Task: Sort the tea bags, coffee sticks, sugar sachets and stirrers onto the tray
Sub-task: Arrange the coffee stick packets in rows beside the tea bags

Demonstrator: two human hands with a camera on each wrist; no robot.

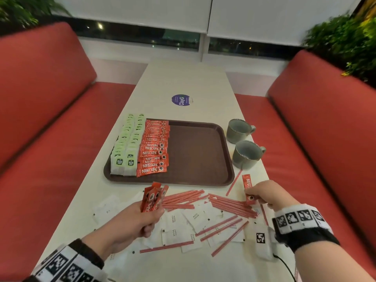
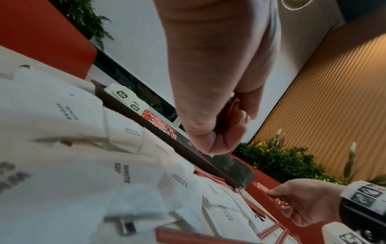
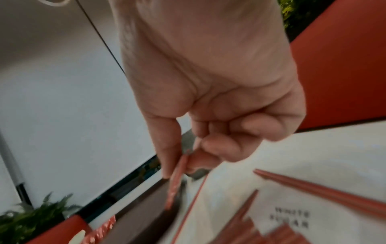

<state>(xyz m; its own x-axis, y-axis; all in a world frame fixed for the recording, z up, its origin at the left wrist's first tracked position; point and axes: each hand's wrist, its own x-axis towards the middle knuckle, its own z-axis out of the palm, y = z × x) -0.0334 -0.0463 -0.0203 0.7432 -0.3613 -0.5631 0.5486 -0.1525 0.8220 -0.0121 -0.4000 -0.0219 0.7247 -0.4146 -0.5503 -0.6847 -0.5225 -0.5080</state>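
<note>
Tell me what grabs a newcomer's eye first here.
The brown tray mid-table, its left side packed with neat rows of green tea bags and red coffee sticks, the rest bare. In front of it, a loose heap of red stirrers and white sugar sachets on the table. Above the heap, the left hand grips a bunch of coffee sticks and the right hand pinches one stick.

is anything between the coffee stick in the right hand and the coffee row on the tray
Nothing visible blocks it. The right hand pinches the coffee stick just off the tray's near right corner; the bare tray floor lies between it and the coffee row. The cups stand off to the right.
</note>
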